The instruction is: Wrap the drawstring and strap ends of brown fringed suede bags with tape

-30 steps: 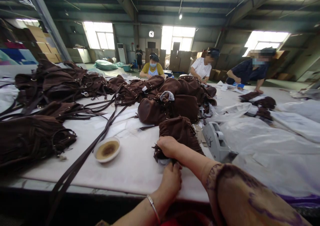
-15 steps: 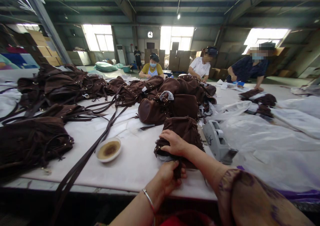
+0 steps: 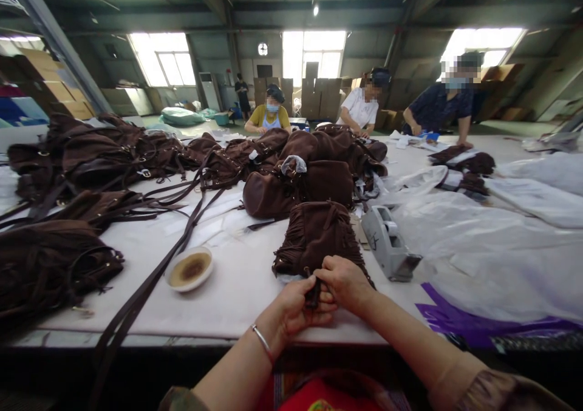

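Note:
A dark brown fringed bag [image 3: 314,232] lies on the white table in front of me, with fringe down both sides and small metal eyelets at its near edge. Against my left hand [image 3: 298,311] rests a short brown tassel [image 3: 313,295], its fingers curled beneath it palm up. From the right, my right hand [image 3: 346,282] pinches at the top of this tassel, close to the bag's near edge. Its fingertips partly hide the tassel's cord. A strip of clear plastic shows under the bag's near left corner.
More brown bags [image 3: 319,177] are heaped behind and to the left, with long straps [image 3: 150,283] hanging over the front edge. A bowl of brownish liquid [image 3: 190,270] stands left, a grey tape dispenser [image 3: 390,247] right, beside plastic sheeting [image 3: 478,253]. Co-workers [image 3: 441,104] stand across the table.
My right hand has left the bag's fringed left side and come down to the tassel beside my left hand. The bag's top now shows uncovered. The camera view has shifted slightly.

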### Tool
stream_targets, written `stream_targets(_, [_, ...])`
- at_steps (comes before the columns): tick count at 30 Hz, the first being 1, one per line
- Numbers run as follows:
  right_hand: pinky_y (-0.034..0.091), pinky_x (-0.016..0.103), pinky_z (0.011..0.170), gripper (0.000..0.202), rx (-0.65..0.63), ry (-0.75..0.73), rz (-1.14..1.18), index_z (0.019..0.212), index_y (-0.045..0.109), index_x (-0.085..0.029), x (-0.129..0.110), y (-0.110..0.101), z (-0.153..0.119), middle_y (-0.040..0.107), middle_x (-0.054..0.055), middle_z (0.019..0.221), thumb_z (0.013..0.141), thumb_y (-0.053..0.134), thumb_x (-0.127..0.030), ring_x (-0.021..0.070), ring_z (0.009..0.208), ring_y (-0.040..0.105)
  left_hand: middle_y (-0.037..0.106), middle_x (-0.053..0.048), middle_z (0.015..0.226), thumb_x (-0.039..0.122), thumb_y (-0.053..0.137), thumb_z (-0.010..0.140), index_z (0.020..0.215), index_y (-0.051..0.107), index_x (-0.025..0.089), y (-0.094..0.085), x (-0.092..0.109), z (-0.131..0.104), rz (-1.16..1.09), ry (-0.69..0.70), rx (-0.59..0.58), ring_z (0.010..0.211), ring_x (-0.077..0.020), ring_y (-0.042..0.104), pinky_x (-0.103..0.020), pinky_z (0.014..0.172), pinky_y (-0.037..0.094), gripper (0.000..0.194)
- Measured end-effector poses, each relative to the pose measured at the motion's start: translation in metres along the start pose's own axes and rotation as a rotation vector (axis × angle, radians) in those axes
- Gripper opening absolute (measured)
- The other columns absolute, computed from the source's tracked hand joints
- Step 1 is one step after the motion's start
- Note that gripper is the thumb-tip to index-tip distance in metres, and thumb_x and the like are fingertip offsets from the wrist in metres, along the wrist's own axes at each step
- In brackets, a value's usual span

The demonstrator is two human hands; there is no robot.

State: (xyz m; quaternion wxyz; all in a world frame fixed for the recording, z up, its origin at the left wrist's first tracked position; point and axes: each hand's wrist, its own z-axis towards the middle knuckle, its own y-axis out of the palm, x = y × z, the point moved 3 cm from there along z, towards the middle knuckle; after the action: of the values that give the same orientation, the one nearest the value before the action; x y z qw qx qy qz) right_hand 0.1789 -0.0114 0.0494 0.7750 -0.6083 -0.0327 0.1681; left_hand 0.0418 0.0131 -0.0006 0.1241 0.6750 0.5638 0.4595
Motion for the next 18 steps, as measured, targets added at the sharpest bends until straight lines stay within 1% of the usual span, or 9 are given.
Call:
stream_targets(3, [0.039,0.027,0.070,0.014,-0.050,0.015,-0.050,0.075,0.068,-0.020,0.000,0.004,0.008,0.060,0.003,0.080,0.087,0.060,-0.021,0.0169,0.078,0.052,0.067,-0.012,0.081,0.041,0.043,0.096,0.092,0.061,0.009,0.000,-0.003,-0.001,0.006,0.005,-0.009,0.074,-0.0210,0.068,-0.036,0.069,0.055,0.037])
stream_targets(6, [0.040,0.027,0.070,0.015,-0.060,0.074,-0.060,0.077,0.067,-0.020,0.001,0.010,0.011,0.061,0.004,0.083,0.088,0.057,-0.016,0.0170,0.080,0.054,0.067,-0.012,0.082,0.040,0.046,0.095,0.093,0.059,0.011,-0.003,-0.006,-0.002,-0.003,0.018,-0.014,0.077,-0.0236,0.069,-0.039,0.071,0.055,0.032])
stream_targets(8, [0.041,0.027,0.070,0.017,-0.060,0.111,-0.055,0.075,0.066,-0.019,0.001,0.013,0.012,0.062,0.004,0.083,0.088,0.056,-0.015,0.0173,0.079,0.055,0.067,-0.012,0.080,0.040,0.047,0.094,0.093,0.059,0.011,-0.004,-0.007,-0.001,-0.013,0.031,-0.024,0.075,-0.0229,0.069,-0.040,0.072,0.055,0.031])
stream_targets(10, [0.044,0.027,0.070,0.019,-0.035,0.132,0.004,0.075,0.067,-0.019,0.001,0.015,0.011,0.062,0.004,0.082,0.087,0.055,-0.012,0.0175,0.078,0.056,0.066,-0.012,0.080,0.040,0.046,0.095,0.092,0.058,0.011,-0.003,-0.007,-0.002,-0.025,0.031,-0.023,0.074,-0.0227,0.069,-0.041,0.073,0.055,0.031])
stream_targets(12, [0.047,0.027,0.075,0.019,0.041,0.124,0.131,0.086,0.069,-0.020,0.003,0.012,0.007,0.063,0.004,0.085,0.087,0.053,-0.009,0.0176,0.081,0.058,0.067,-0.013,0.082,0.038,0.046,0.095,0.093,0.058,0.011,-0.002,-0.007,-0.002,-0.035,0.026,-0.006,0.075,-0.0235,0.070,-0.040,0.072,0.056,0.031])
stream_targets(14, [0.049,0.029,0.081,0.022,0.176,0.115,0.256,0.100,0.067,-0.019,0.008,0.006,-0.002,0.065,0.005,0.092,0.089,0.050,-0.008,0.0181,0.087,0.060,0.067,-0.013,0.086,0.034,0.046,0.095,0.096,0.058,0.010,0.000,-0.005,-0.003,-0.056,0.052,0.030,0.076,-0.0223,0.070,-0.037,0.071,0.056,0.027])
stream_targets(16, [0.050,0.033,0.085,0.023,0.320,0.138,0.288,0.106,0.064,-0.017,0.015,-0.003,-0.014,0.066,0.007,0.097,0.091,0.048,-0.011,0.0198,0.092,0.060,0.066,-0.010,0.085,0.028,0.049,0.094,0.098,0.058,0.011,0.002,-0.004,-0.004,-0.073,0.119,0.080,0.070,-0.0165,0.067,-0.029,0.064,0.055,0.020])
stream_targets(17, [0.050,0.034,0.085,0.022,0.359,0.152,0.269,0.105,0.064,-0.017,0.018,-0.006,-0.019,0.066,0.008,0.097,0.092,0.047,-0.012,0.0207,0.092,0.060,0.064,-0.007,0.082,0.025,0.050,0.094,0.097,0.057,0.011,0.003,-0.003,-0.004,-0.071,0.155,0.108,0.063,-0.0125,0.063,-0.024,0.058,0.052,0.016])
stream_targets(18, [0.050,0.035,0.084,0.021,0.361,0.155,0.240,0.102,0.065,-0.017,0.020,-0.008,-0.025,0.065,0.009,0.094,0.093,0.047,-0.013,0.0211,0.091,0.060,0.061,-0.004,0.077,0.024,0.051,0.093,0.097,0.056,0.012,0.005,-0.003,-0.004,-0.061,0.183,0.134,0.055,-0.0085,0.057,-0.018,0.050,0.046,0.013])
